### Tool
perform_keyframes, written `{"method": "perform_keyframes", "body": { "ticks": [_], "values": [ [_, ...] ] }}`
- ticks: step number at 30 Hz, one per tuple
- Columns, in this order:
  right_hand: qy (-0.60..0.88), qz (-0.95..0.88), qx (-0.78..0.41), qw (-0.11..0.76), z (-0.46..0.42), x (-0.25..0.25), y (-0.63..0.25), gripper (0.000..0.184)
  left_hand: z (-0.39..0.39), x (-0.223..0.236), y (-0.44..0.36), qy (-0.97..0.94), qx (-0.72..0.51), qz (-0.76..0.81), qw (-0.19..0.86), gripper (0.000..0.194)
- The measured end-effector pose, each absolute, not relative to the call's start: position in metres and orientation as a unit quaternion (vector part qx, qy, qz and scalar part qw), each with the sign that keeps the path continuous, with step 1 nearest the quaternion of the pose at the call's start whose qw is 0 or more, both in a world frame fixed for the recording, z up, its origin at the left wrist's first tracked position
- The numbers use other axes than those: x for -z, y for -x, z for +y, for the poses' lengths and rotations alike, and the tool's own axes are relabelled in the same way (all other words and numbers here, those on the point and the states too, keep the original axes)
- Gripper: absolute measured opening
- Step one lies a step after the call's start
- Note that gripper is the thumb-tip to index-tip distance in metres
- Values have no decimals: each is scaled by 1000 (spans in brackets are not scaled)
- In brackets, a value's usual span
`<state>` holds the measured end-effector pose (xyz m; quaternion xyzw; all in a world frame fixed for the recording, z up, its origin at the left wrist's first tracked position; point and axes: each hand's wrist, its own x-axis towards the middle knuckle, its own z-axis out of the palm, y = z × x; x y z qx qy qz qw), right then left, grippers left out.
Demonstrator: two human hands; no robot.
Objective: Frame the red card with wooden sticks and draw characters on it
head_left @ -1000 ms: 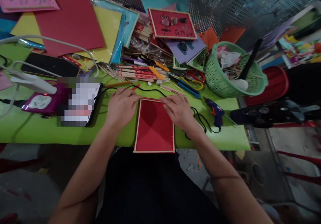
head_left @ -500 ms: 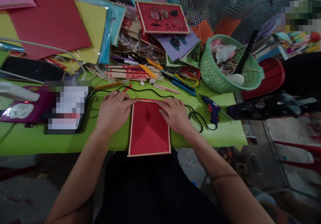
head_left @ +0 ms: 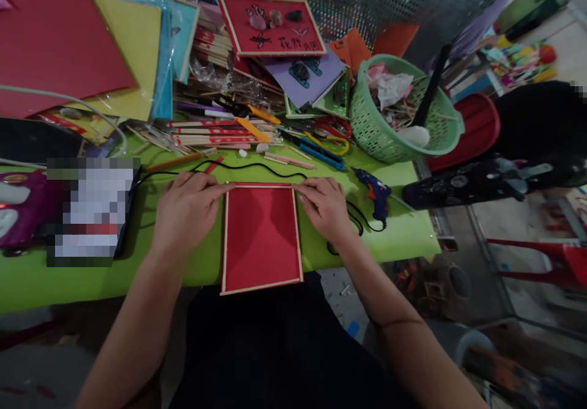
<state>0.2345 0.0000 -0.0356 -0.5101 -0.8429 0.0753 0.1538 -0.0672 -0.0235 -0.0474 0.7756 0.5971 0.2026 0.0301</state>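
Note:
A red card (head_left: 261, 238) lies at the table's front edge, its lower end reaching past it. Thin wooden sticks border its sides and bottom. Another wooden stick (head_left: 262, 186) runs along its top edge, with a narrow red strip showing beyond it. My left hand (head_left: 186, 213) is closed at the top left corner, its fingertips on that stick's end. At the top right corner my right hand (head_left: 324, 207) pinches the other end, fingers bent together. The undersides of both grips are hidden.
A glue gun (head_left: 376, 195) with a black cable lies right of my right hand. Behind are red-printed chopsticks (head_left: 202, 132), scissors (head_left: 339, 143), a finished red picture (head_left: 270, 27) and a green basket (head_left: 403, 115). A phone (head_left: 98, 213) stands at left.
The view has shifted slightly to the right. My right hand has slid outward from the stick to the card's top right corner; my left hand stays at the top left.

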Motion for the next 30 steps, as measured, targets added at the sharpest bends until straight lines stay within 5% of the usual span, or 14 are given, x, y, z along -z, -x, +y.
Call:
{"method": "perform_keyframes", "body": {
  "ticks": [30],
  "values": [
    [426,-897,-78,84,3,35,-194,41,-27,40,64,-769,-163,617,30,36]
  ]
}}
